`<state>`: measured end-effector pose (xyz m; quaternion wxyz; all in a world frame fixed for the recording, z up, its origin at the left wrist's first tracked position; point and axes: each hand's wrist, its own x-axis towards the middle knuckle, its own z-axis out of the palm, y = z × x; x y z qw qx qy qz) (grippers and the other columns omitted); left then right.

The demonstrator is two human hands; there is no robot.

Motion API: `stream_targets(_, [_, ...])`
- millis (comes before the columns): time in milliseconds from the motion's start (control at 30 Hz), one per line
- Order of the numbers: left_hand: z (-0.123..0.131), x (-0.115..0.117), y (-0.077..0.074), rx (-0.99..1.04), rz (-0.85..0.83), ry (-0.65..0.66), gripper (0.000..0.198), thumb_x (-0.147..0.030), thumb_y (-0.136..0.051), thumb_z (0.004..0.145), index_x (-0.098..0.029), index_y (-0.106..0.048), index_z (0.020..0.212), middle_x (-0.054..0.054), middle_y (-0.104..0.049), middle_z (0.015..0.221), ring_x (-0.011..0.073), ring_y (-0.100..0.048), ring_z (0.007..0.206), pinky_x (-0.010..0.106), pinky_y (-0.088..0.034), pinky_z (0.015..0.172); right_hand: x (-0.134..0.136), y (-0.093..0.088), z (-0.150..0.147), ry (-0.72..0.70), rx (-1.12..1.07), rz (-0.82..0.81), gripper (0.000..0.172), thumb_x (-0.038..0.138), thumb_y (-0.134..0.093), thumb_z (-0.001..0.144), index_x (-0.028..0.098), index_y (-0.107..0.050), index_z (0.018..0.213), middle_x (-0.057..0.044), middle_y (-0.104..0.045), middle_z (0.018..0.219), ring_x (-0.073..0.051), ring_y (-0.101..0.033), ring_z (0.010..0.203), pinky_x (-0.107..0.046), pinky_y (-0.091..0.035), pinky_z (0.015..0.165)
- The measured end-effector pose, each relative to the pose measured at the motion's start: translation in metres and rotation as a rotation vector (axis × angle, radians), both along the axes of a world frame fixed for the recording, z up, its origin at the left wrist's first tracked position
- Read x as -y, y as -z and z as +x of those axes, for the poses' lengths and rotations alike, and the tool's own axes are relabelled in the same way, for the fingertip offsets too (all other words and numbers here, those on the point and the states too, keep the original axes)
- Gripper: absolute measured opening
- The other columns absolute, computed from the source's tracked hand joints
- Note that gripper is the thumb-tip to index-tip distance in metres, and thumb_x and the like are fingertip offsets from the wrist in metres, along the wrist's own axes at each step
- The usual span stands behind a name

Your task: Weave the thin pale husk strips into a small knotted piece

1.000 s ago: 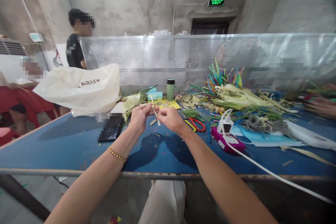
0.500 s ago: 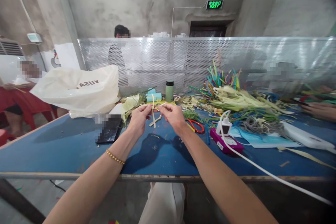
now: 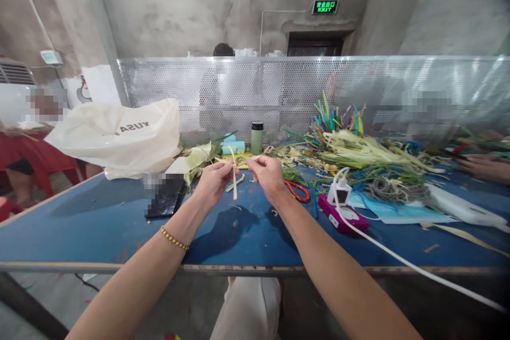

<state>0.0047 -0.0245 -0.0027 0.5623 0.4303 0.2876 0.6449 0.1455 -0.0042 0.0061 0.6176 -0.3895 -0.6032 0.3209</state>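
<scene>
My left hand (image 3: 213, 179) is closed, its thumb and fingers pinching a pale corn husk strip (image 3: 235, 186) that stands up and hangs down past the fingertips. A second pale piece crosses it at the pinch. To the right, a small gap away, my right hand (image 3: 268, 172) is also closed in a pinch, a thin pale husk sliver showing at its fingertips. Both hands hover above the blue table (image 3: 239, 244). Below them lies a short loose piece of husk (image 3: 235, 183).
Red-handled scissors (image 3: 298, 191), a purple power block (image 3: 342, 218) with a white cable, and a husk pile (image 3: 354, 151) lie right. A black device (image 3: 167, 199) and white bag (image 3: 119, 133) sit left. A green bottle (image 3: 257, 138) stands behind; another person's hand (image 3: 484, 164) is far right.
My right hand has drawn away to the right, widening the gap to my left hand. The left hand keeps its pinch on the strip. A person behind the mesh screen has moved right.
</scene>
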Motion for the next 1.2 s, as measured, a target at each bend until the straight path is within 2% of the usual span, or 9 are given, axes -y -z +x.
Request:
stream_targets(133, [0.000, 0.000, 0.001, 0.005, 0.000, -0.009, 0.012, -0.019, -0.072, 0.071, -0.010, -0.063, 0.069, 0.002, -0.061, 0.056, 0.0079, -0.054, 0.051, 0.020, -0.044, 0.055, 0.001, 0.000, -0.001, 0.022, -0.004, 0.004, 0.023, 0.037, -0.063, 0.067, 0.015, -0.058, 0.059, 0.004, -0.050, 0.048, -0.007, -0.038, 0.036, -0.022, -0.029, 0.038])
stream_targets(367, [0.000, 0.001, 0.001, -0.020, -0.002, -0.015, 0.023, -0.027, -0.077, 0.066, -0.011, -0.062, 0.070, 0.001, -0.059, 0.054, 0.0078, -0.052, 0.048, 0.020, -0.043, 0.051, -0.006, 0.005, 0.002, 0.055, 0.065, 0.009, 0.025, 0.039, -0.061, 0.070, 0.015, -0.060, 0.062, 0.003, -0.054, 0.052, -0.008, -0.040, 0.038, -0.023, -0.032, 0.041])
stream_targets(467, [0.000, 0.002, 0.002, -0.074, 0.027, -0.033, 0.024, -0.030, -0.078, 0.065, -0.012, -0.062, 0.068, 0.001, -0.060, 0.054, 0.0079, -0.052, 0.049, 0.021, -0.042, 0.051, -0.013, 0.005, 0.007, 0.137, 0.226, 0.107, 0.023, 0.036, -0.057, 0.074, 0.015, -0.064, 0.069, -0.001, -0.061, 0.061, -0.010, -0.048, 0.048, -0.023, -0.039, 0.050])
stream_targets(567, [0.001, 0.001, 0.004, -0.162, 0.099, -0.064, 0.025, -0.033, -0.076, 0.066, -0.011, -0.064, 0.066, 0.003, -0.062, 0.056, 0.0086, -0.052, 0.051, 0.021, -0.040, 0.052, -0.013, 0.002, 0.011, 0.248, 0.351, 0.274, 0.023, 0.034, -0.056, 0.078, 0.015, -0.068, 0.083, -0.006, -0.066, 0.083, -0.012, -0.055, 0.064, -0.026, -0.044, 0.065])
stream_targets(633, [0.002, 0.001, 0.005, -0.220, 0.133, -0.070, 0.025, -0.034, -0.075, 0.066, -0.011, -0.065, 0.064, 0.003, -0.063, 0.056, 0.0092, -0.052, 0.051, 0.022, -0.039, 0.053, -0.010, 0.000, 0.010, 0.187, 0.391, 0.306, 0.025, 0.036, -0.057, 0.079, 0.015, -0.069, 0.084, -0.007, -0.066, 0.087, -0.014, -0.057, 0.070, -0.026, -0.045, 0.069])
stream_targets(767, [0.003, 0.002, 0.005, -0.271, 0.116, -0.022, 0.026, -0.035, -0.076, 0.063, -0.011, -0.065, 0.062, 0.005, -0.064, 0.057, 0.0096, -0.051, 0.051, 0.024, -0.037, 0.053, -0.004, -0.002, 0.006, -0.022, 0.351, 0.253, 0.017, 0.031, -0.060, 0.075, 0.015, -0.065, 0.069, -0.003, -0.063, 0.072, -0.013, -0.056, 0.069, -0.024, -0.044, 0.067])
stream_targets(933, [0.003, 0.005, 0.003, -0.223, 0.057, 0.118, 0.031, -0.039, -0.077, 0.064, -0.010, -0.067, 0.067, 0.007, -0.065, 0.060, 0.0110, -0.053, 0.052, 0.025, -0.038, 0.054, -0.006, 0.001, 0.005, -0.010, 0.296, 0.247, 0.016, 0.029, -0.060, 0.074, 0.015, -0.061, 0.068, -0.001, -0.060, 0.066, -0.012, -0.053, 0.064, -0.024, -0.043, 0.064])
stream_targets(1200, [0.001, -0.001, 0.007, -0.287, 0.127, 0.085, 0.026, -0.033, -0.080, 0.061, -0.009, -0.068, 0.063, 0.005, -0.064, 0.060, 0.0100, -0.051, 0.053, 0.024, -0.036, 0.054, -0.005, 0.003, 0.002, -0.059, 0.195, 0.178, 0.017, 0.031, -0.061, 0.072, 0.016, -0.061, 0.065, 0.000, -0.060, 0.064, -0.012, -0.051, 0.061, -0.024, -0.042, 0.062])
